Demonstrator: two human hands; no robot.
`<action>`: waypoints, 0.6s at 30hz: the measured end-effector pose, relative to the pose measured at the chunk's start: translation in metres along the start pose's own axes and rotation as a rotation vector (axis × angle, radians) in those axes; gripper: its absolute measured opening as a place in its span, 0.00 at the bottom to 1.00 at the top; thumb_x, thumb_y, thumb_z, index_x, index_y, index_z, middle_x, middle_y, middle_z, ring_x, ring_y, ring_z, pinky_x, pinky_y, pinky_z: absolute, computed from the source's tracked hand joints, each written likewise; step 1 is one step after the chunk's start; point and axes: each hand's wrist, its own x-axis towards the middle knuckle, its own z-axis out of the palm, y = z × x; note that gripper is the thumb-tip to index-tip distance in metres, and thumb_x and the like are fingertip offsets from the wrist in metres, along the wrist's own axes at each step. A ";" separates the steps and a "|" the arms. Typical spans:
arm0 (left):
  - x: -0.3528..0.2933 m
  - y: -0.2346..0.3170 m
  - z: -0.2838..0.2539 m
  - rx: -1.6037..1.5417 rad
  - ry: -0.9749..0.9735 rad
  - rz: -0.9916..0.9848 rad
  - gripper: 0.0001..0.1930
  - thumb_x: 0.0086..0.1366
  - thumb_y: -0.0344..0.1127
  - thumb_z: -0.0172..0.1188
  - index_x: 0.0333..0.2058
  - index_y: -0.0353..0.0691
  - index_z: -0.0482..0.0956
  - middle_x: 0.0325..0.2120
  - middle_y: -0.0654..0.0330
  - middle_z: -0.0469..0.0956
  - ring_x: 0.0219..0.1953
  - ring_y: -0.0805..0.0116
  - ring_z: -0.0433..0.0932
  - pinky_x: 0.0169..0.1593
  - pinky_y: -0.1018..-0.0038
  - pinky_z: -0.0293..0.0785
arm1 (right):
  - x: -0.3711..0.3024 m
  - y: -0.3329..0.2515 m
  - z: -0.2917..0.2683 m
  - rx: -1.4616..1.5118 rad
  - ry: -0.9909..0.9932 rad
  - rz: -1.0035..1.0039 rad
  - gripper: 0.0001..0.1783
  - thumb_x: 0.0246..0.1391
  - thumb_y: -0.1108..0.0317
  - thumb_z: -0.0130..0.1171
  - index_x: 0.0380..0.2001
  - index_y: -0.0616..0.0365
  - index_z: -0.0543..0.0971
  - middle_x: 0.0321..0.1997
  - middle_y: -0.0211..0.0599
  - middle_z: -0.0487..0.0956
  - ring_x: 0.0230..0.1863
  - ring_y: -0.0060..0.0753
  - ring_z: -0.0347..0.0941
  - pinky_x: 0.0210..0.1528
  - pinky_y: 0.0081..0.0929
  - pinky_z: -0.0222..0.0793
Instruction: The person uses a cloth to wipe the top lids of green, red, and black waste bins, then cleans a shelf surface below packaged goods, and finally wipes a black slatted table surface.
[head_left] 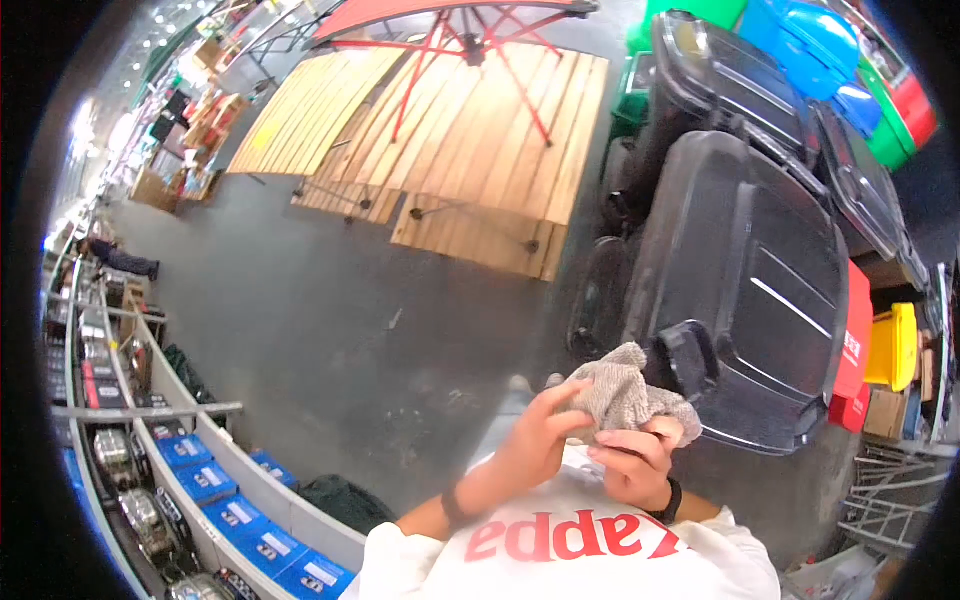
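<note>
A crumpled grey-beige cloth [622,388] is bunched up in front of my chest, held between both hands. My left hand [545,425] grips its left side, fingers curled against the fabric. From the right and below, my right hand [637,462] has its fingers closed on the lower edge. Just beyond the cloth stands a large black wheeled bin [745,270] with a closed lid; its handle [688,360] lies right behind the cloth. Whether the cloth touches the handle I cannot tell.
More black bins [720,75] stand behind, with blue [815,45], green and red ones beyond. Slatted wooden tables [480,140] and a red folding stool [440,15] are ahead. Shelving with blue boxes [240,520] runs along my left. A yellow bin [890,345] is at far right.
</note>
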 end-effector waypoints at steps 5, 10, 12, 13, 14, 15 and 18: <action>-0.023 -0.021 -0.011 -0.072 0.196 -0.085 0.20 0.55 0.22 0.45 0.47 0.39 0.55 0.49 0.47 0.57 0.49 0.56 0.62 0.50 0.67 0.60 | 0.033 0.001 0.050 0.274 0.011 -0.090 0.10 0.36 0.76 0.53 0.23 0.47 0.77 0.34 0.22 0.74 0.33 0.32 0.57 0.36 0.24 0.55; -0.031 -0.036 -0.040 -0.174 0.414 -0.389 0.22 0.54 0.17 0.39 0.49 0.35 0.54 0.46 0.47 0.59 0.48 0.61 0.62 0.49 0.71 0.60 | 0.058 0.007 0.109 0.402 -0.041 0.008 0.12 0.34 0.80 0.51 0.26 0.53 0.76 0.35 0.30 0.74 0.35 0.37 0.59 0.38 0.27 0.58; -0.036 -0.048 -0.054 -0.114 0.457 -0.539 0.26 0.55 0.19 0.42 0.53 0.35 0.49 0.45 0.49 0.61 0.46 0.64 0.64 0.48 0.73 0.61 | 0.068 0.005 0.132 0.446 -0.054 0.030 0.12 0.35 0.82 0.50 0.26 0.54 0.75 0.34 0.31 0.74 0.35 0.37 0.61 0.39 0.28 0.58; -0.038 -0.053 -0.065 -0.102 0.446 -0.534 0.26 0.55 0.19 0.42 0.53 0.35 0.49 0.45 0.49 0.61 0.46 0.64 0.64 0.48 0.73 0.61 | 0.072 0.000 0.144 0.484 -0.079 0.060 0.12 0.37 0.84 0.49 0.25 0.55 0.75 0.34 0.32 0.74 0.35 0.37 0.62 0.41 0.29 0.59; -0.041 -0.058 -0.078 -0.132 0.447 -0.536 0.26 0.55 0.19 0.43 0.53 0.34 0.49 0.44 0.48 0.62 0.46 0.62 0.65 0.47 0.73 0.62 | 0.078 -0.006 0.156 0.522 -0.092 0.072 0.12 0.37 0.84 0.49 0.26 0.56 0.74 0.35 0.33 0.74 0.38 0.38 0.63 0.43 0.30 0.59; -0.043 -0.063 -0.091 -0.162 0.447 -0.538 0.27 0.55 0.20 0.44 0.53 0.34 0.49 0.44 0.48 0.63 0.45 0.61 0.66 0.47 0.72 0.63 | 0.085 -0.012 0.170 0.524 -0.073 0.076 0.12 0.37 0.84 0.49 0.26 0.56 0.74 0.35 0.33 0.74 0.38 0.38 0.63 0.43 0.30 0.59; -0.056 -0.085 -0.127 -0.083 0.410 -0.516 0.24 0.54 0.22 0.47 0.51 0.33 0.55 0.41 0.47 0.67 0.43 0.60 0.69 0.45 0.72 0.64 | 0.102 -0.027 0.209 0.637 -0.105 0.062 0.14 0.37 0.85 0.49 0.29 0.57 0.74 0.38 0.35 0.72 0.41 0.39 0.65 0.45 0.30 0.59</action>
